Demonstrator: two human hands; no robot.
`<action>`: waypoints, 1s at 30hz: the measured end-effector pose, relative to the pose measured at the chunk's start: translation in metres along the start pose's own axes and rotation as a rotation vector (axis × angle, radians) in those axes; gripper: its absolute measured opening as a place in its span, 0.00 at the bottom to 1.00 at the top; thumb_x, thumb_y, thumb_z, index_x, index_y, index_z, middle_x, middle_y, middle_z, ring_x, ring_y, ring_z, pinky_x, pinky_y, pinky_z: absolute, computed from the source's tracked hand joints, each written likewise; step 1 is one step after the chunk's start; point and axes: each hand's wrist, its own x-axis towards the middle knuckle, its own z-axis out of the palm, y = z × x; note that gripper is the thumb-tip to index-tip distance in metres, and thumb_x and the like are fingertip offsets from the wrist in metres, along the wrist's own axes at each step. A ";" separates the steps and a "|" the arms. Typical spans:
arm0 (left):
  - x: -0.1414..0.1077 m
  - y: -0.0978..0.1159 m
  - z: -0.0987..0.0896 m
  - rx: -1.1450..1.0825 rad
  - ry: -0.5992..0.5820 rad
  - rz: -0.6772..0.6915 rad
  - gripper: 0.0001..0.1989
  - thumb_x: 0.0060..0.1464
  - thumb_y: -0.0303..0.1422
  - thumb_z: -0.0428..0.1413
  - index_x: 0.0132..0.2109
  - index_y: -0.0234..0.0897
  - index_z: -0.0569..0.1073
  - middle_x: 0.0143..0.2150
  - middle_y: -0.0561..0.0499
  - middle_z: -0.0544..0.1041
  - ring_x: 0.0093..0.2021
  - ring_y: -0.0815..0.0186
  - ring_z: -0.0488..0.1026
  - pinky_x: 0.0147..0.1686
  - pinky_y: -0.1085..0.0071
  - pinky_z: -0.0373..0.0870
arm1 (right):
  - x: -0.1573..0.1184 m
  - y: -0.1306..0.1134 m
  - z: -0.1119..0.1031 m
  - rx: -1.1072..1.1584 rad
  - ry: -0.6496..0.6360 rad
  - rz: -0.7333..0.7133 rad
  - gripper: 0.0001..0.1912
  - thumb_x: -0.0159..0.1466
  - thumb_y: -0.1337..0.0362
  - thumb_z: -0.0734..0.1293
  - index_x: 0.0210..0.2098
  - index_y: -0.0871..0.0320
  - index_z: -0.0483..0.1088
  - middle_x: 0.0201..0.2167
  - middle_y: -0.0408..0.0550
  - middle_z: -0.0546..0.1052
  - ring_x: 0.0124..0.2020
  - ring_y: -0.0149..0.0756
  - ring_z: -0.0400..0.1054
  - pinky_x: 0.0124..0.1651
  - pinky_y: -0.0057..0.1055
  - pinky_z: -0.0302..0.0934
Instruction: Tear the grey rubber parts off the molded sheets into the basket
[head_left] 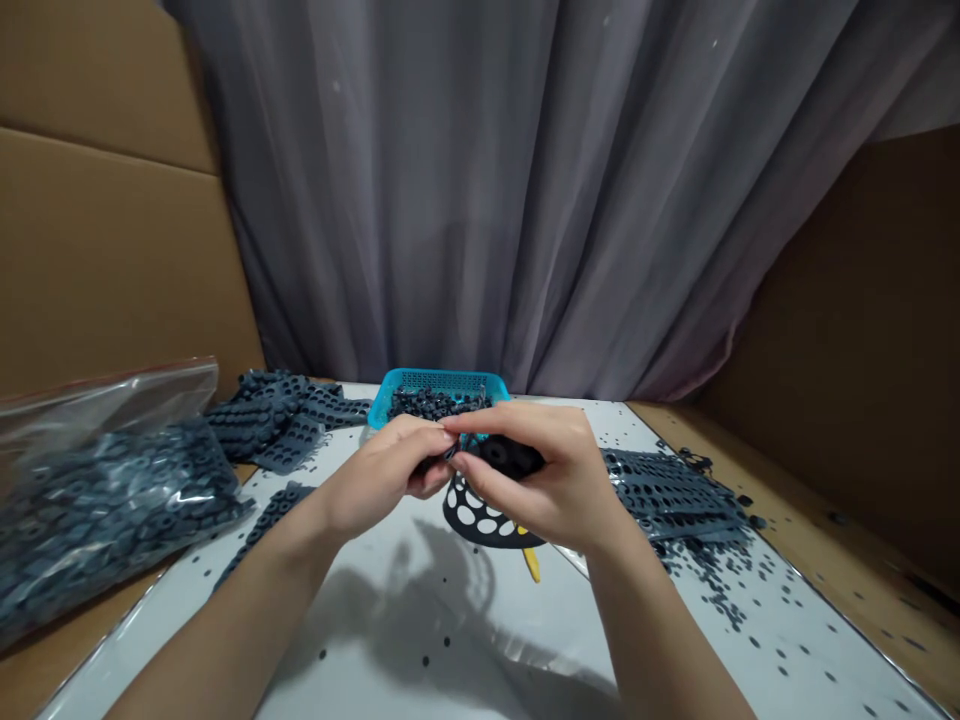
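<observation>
Basket (442,380) (blue, plastic) w/ dark rubber pcs (435,404).

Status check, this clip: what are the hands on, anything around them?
Left hand, right hand both pinching dark rubber piece. Black perforated sheet beneath. Blue basket of rubber pieces behind; punched rubber sheets right.

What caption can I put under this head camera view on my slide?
Left hand and right hand pinch a dark piece near a blue basket of small parts.
</observation>
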 end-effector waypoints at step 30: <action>-0.004 -0.001 0.015 0.184 0.375 0.128 0.26 0.58 0.49 0.40 0.18 0.38 0.56 0.17 0.56 0.54 0.20 0.71 0.52 0.20 0.71 0.49 | 0.003 -0.012 0.006 0.012 0.135 0.208 0.02 0.53 0.67 0.69 0.25 0.59 0.72 0.20 0.40 0.75 0.20 0.26 0.65 0.23 0.23 0.58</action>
